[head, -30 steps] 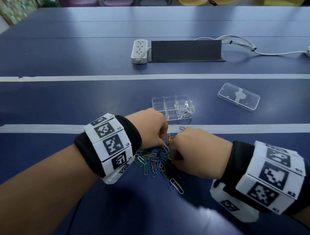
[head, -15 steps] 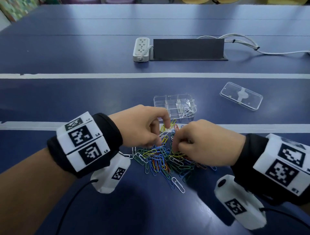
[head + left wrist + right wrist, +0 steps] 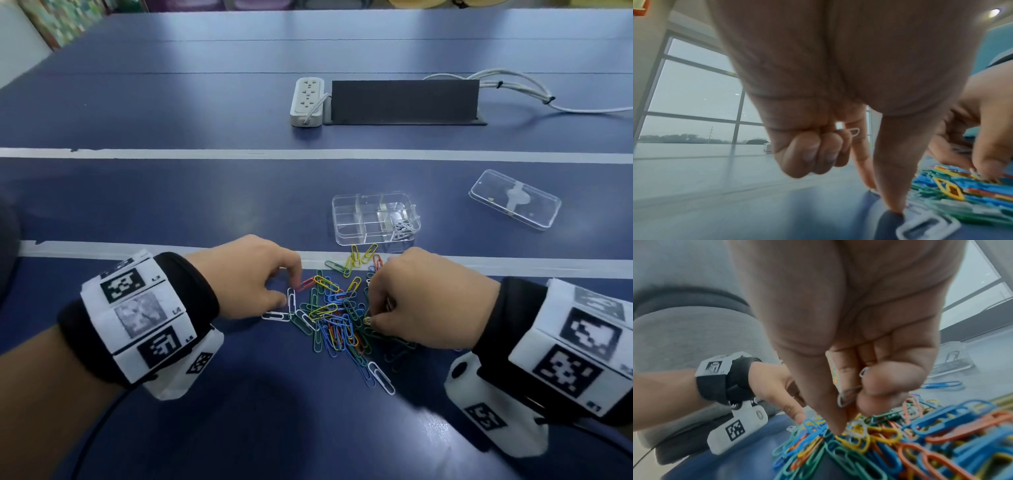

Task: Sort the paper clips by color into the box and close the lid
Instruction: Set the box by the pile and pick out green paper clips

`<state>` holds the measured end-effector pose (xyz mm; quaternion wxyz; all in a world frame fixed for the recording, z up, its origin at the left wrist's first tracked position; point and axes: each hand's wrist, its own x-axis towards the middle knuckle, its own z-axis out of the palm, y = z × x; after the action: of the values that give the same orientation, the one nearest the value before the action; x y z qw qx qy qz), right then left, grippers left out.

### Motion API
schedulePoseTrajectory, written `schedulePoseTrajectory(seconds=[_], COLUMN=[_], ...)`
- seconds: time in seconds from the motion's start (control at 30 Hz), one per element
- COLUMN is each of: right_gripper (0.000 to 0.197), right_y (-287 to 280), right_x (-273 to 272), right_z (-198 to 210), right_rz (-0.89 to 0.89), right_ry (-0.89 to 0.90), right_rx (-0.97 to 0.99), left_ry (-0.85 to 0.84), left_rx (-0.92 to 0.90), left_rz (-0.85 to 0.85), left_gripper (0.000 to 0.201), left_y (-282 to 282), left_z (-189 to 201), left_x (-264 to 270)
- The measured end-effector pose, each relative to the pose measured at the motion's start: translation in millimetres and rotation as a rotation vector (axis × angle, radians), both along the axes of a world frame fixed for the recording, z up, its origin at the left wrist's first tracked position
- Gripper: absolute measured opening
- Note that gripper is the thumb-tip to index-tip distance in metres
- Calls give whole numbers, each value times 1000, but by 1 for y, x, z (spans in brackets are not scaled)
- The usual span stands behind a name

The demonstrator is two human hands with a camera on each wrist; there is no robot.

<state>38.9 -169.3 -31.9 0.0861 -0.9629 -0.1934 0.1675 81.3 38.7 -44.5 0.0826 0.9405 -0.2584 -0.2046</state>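
Picking white clips from the mixed pile [image 3: 337, 322], the left hand [image 3: 251, 277] is seen with outer fingers curled on one clip, forefinger and thumb lowered to another white clip [image 3: 291, 299] lying lengthwise away from it; the right hand [image 3: 424, 301] is pinched on grey-white clips; beyond and nearer the right hand, the box [image 3: 375, 219] stands open; the lid [image 3: 513, 204] lies further right on the desk [image 3: 171, 205].
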Motion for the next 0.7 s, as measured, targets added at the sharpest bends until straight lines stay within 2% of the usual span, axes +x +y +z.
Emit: schedulePoseTrajectory(seconds=[0.13, 0.27, 0.33, 0.43, 0.6, 0.7], right_gripper=[18, 8, 5, 11, 15, 17], right_y=[-4, -9, -14, -23, -31, -34], right_x=[3, 10, 15, 22, 26, 29], right_z=[5, 10, 8, 4, 0, 0], right_rz=[-56, -115, -185, -273, -369, -406], right_ry=[52, 166, 266, 417, 619, 624], right_rx=[66, 157, 280, 443, 674, 706], left_ry=[-23, -51, -57, -73, -84, -46], left_rx=[0, 30, 48, 114, 180, 98], left_rz=[-70, -160, -188, -228, -201, -130], left_gripper=[23, 17, 15, 14, 9, 11], left_y=[1, -1, 0, 2, 0, 1], left_z=[-1, 1, 3, 4, -3, -4], left_x=[2, 3, 2, 0, -3, -3])
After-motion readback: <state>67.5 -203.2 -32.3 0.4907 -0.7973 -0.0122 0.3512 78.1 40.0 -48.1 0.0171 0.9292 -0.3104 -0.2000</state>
